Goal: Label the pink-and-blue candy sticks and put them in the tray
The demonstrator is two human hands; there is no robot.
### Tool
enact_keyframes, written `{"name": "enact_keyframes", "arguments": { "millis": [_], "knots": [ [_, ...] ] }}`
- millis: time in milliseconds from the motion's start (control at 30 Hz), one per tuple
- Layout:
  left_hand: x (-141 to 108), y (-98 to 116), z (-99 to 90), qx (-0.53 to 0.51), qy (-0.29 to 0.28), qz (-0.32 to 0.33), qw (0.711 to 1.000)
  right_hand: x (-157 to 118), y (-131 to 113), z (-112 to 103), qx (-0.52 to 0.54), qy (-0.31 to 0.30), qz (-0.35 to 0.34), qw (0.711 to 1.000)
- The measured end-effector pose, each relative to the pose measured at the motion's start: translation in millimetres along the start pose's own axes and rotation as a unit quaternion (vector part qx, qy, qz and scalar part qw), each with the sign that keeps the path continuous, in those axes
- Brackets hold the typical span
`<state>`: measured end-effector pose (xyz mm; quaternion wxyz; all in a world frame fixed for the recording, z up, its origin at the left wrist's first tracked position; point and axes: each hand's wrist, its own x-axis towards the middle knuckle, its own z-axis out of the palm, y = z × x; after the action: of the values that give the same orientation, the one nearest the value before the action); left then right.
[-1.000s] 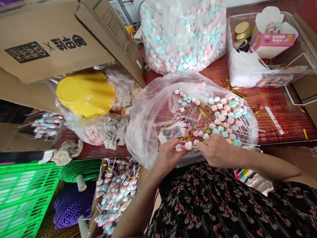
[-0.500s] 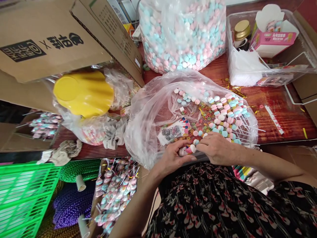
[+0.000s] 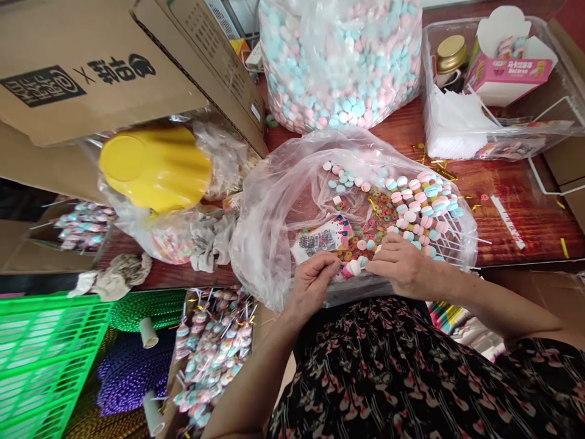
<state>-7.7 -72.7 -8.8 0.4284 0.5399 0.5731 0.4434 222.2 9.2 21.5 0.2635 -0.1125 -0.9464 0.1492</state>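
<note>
Between my hands, low over the near edge of the plastic-lined tray, is a candy skewer (image 3: 353,268) with a white and pink end showing. My left hand (image 3: 315,279) is closed in a pinch at its left end. The fingers of my right hand (image 3: 398,265) are closed at its right end, and what lies inside them is mostly hidden. Beyond the hands, a printed candy bag (image 3: 320,239) lies flat on loose ring candies (image 3: 359,235). Finished-looking skewers of pink, blue and white candies (image 3: 423,207) are heaped at the tray's right, sticks pointing right.
A large clear sack of pastel candies (image 3: 342,73) stands behind the tray. At the back right is a clear plastic bin (image 3: 498,131). A yellow scalloped bowl (image 3: 155,167) and cardboard boxes (image 3: 91,67) crowd the left. Below sit wrapped skewers (image 3: 214,360) and a green basket (image 3: 50,360).
My left fingers have drawn from around the candy skewer to a pinch at its left end. My right hand stays closed at the other end, slightly shifted. The view has moved a little.
</note>
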Motion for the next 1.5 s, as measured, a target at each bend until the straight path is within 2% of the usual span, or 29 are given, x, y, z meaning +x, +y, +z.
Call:
{"name": "enact_keyframes", "arguments": {
  "millis": [100, 167, 233, 367, 500, 567, 700, 767, 867, 933, 1067, 1200, 1333, 1433, 1500],
  "knots": [
    [-3, -1, 4.0, 0.018, 0.053, 0.02, 0.998, 1, -1, -1, -0.003, 0.01, 0.005, 1.0],
    [-4, -2, 6.1, 0.039, 0.069, 0.028, 0.996, 1, -1, -2, -0.01, 0.013, 0.008, 1.0],
    [-5, -3, 6.7, 0.064, 0.055, 0.043, 0.996, 0, 0, -3, -0.015, 0.02, 0.013, 1.0],
    [-4, -2, 2.6, 0.121, -0.029, 0.114, 0.986, -1, 1, -2, -0.028, 0.022, 0.008, 0.999],
    [1, 1, -3.9, 0.184, -0.006, 0.204, 0.961, -2, 1, 1, -0.039, 0.017, 0.0, 0.999],
    [3, 4, -8.1, 0.21, -0.025, 0.227, 0.951, -3, 2, 2, -0.033, 0.018, 0.002, 0.999],
    [7, 7, -18.0, 0.246, -0.125, 0.184, 0.944, -7, 8, 7, -0.019, 0.031, 0.0, 0.999],
    [9, 5, -21.1, 0.287, -0.145, 0.165, 0.932, -9, 11, 11, -0.01, 0.045, -0.004, 0.999],
    [11, -1, -20.4, 0.329, -0.146, 0.132, 0.923, -9, 12, 15, -0.005, 0.06, 0.0, 0.998],
    [12, -5, -17.3, 0.302, -0.147, 0.097, 0.937, -7, 10, 16, -0.012, 0.054, 0.002, 0.998],
    [12, -6, -9.7, 0.214, -0.147, 0.032, 0.965, 1, 6, 9, -0.031, 0.015, -0.012, 0.999],
    [12, -7, -3.1, 0.172, -0.155, 0.004, 0.973, 9, 5, 1, -0.039, -0.026, -0.032, 0.998],
    [10, -14, -0.7, 0.136, -0.137, -0.031, 0.981, 13, 4, 2, -0.032, -0.071, -0.035, 0.996],
    [8, -16, -2.0, 0.117, -0.123, -0.069, 0.983, 12, 2, 8, -0.028, -0.043, -0.002, 0.999],
    [7, -12, -3.0, 0.104, -0.142, -0.074, 0.981, 10, 2, 11, -0.029, -0.014, 0.014, 0.999]
  ]
}}
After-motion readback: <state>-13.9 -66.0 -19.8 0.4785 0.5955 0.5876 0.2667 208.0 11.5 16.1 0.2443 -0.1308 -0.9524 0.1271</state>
